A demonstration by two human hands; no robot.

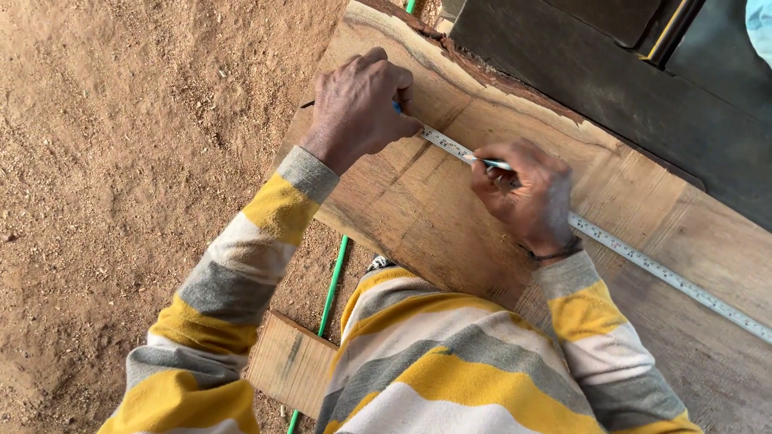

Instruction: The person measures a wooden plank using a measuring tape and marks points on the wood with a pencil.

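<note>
**Tape pinned, pen at the mark on a rough plank**

From my remote seat, I start at the fingertips: the left hand (pixel 359 104) is clenched down over the near end of a measuring tape (pixel 643 259), knuckles up, apparently pressing it flat so it cannot creep. A sliver of blue shows just under those fingers; I cannot tell what it belongs to. The right hand (pixel 527 195) grasps a light blue pen (pixel 488 163) in a writing pinch, tip laid against the tape's edge, the heel of the hand resting on the wood as if for steadiness. The tape runs straight from the left hand, under the right, and away toward the lower right of the view, lying on a broad wooden plank (pixel 434 209) whose far edge is ragged with reddish bark. Both sleeves are striped yellow, grey and cream. Beyond the plank lies sawdust-strewn ground (pixel 121 161), with a thin green rod (pixel 331 281) passing beneath the wood and a small offcut board (pixel 289 362) beside it. A dark slab (pixel 611 88) borders the plank's far side.
</note>
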